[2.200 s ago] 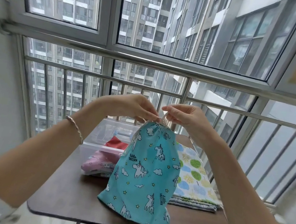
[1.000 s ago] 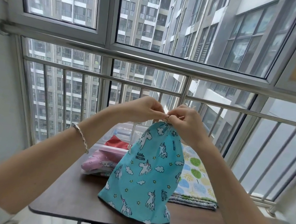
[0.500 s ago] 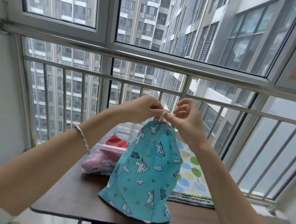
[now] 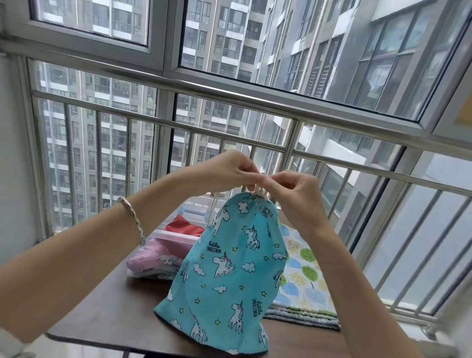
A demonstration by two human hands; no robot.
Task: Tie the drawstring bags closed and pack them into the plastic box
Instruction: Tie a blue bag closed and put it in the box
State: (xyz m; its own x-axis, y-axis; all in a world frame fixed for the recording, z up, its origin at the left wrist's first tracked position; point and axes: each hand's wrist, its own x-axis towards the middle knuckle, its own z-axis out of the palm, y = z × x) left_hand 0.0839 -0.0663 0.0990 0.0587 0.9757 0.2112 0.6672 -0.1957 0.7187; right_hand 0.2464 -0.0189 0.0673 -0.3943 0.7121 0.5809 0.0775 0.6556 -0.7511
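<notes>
A turquoise unicorn-print drawstring bag (image 4: pixel 225 270) stands upright on the dark table (image 4: pixel 108 315), its mouth gathered at the top. My left hand (image 4: pixel 224 169) and my right hand (image 4: pixel 293 191) meet just above the mouth, and each pinches the white drawstring (image 4: pixel 260 189). A loose end of the cord hangs down behind the bag on its left. Behind the bag on the left stands the clear plastic box (image 4: pixel 174 238); a red bag (image 4: pixel 184 229) and a pink unicorn bag (image 4: pixel 155 258) lie in it.
A stack of flat folded bags with a leaf print (image 4: pixel 304 281) lies on the table's right side. A steel window railing (image 4: pixel 239 101) runs close behind the table. A white wall closes off the left.
My right hand's fingers, spread half a second ago, have closed onto the cord. Both hands stay together over the bag's mouth, working the drawstring; the bag has hardly moved.
</notes>
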